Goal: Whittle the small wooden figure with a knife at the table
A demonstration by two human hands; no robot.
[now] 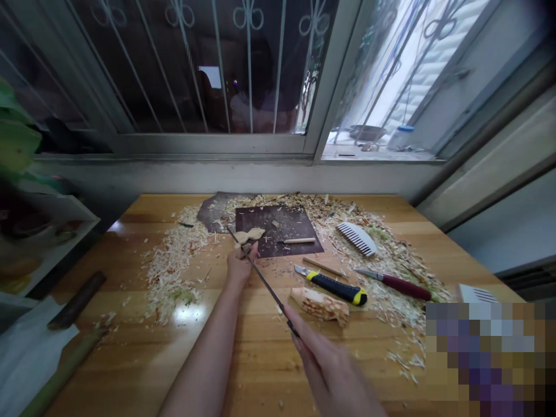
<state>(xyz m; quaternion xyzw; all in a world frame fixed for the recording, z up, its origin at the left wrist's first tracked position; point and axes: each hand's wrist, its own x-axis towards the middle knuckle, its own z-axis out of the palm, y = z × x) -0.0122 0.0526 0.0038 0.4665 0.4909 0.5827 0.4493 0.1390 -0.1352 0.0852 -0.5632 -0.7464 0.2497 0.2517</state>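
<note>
My left hand [242, 260] is closed on a small pale carved piece of wood [251, 235], which sticks out beyond the fingers with a narrowed waist. In my right hand [324, 362] is the near end of a long, thin saw blade [267, 282] with a toothed-looking edge. The blade runs diagonally forward and lies across the wood at my left fingers; whether it is cutting in I cannot tell. Beside the right hand rests a rough, partly peeled wood chunk [320, 305]. A black and yellow utility knife [332, 285] lies just past it.
Shavings [174, 272] ring the wooden table [130, 359]. A slim wooden-handled tool [299, 240] lies on a dark sheet [260, 213]. To the right are a thin stick [324, 267], a white comb-like object [357, 238] and a red-handled knife [399, 283]. Dark wood [78, 300] lies left.
</note>
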